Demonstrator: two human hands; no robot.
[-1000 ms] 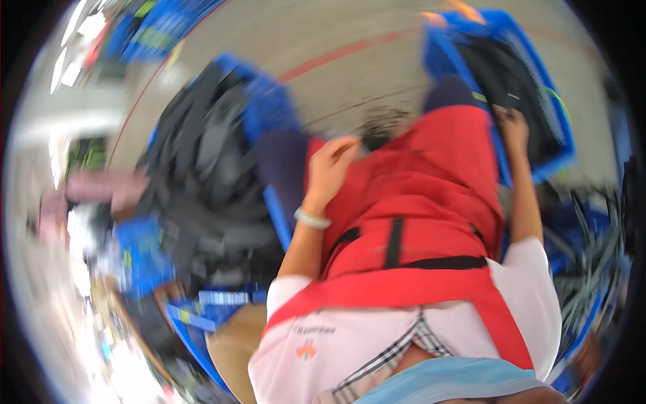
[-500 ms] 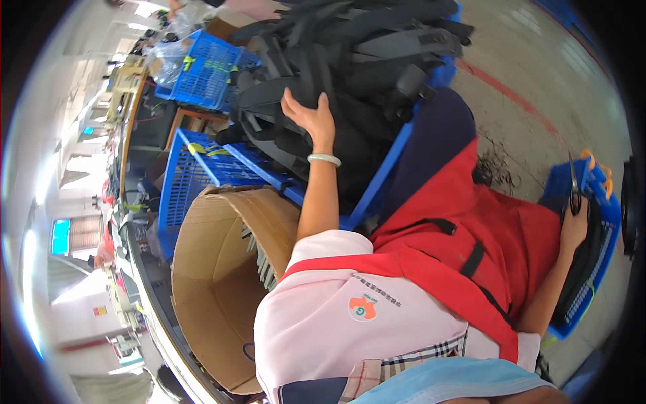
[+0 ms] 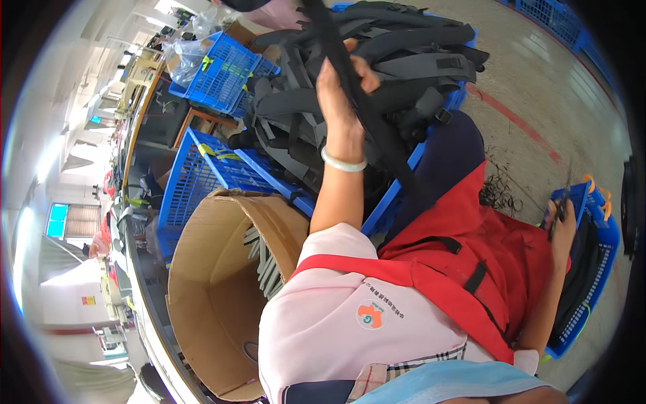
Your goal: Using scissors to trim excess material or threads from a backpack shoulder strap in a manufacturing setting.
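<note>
My left hand (image 3: 340, 101), with a pale bangle at the wrist, is closed around a long black padded strap (image 3: 380, 131). The strap runs from the top edge down across to my knee. Behind it lies a heap of black and grey straps (image 3: 289, 101) with buckles, piled in a large blue crate (image 3: 393, 209). At the right, my right hand (image 3: 564, 232) grips dark-handled scissors (image 3: 556, 210), slightly blurred, blades pointing upward. That hand is beside a smaller blue basket (image 3: 609, 249) with dark pieces inside.
An open cardboard box (image 3: 195, 269) with grey strips inside stands at my left. Past it are a blue basket (image 3: 182, 182) and another blue crate (image 3: 219, 71) with plastic bags. Thread scraps (image 3: 498, 192) lie on the floor. A long workbench (image 3: 131, 249) runs along the left.
My left hand, previously spread over the heap, has closed on a black strap and raised it. My right hand has shifted slightly left with the scissors.
</note>
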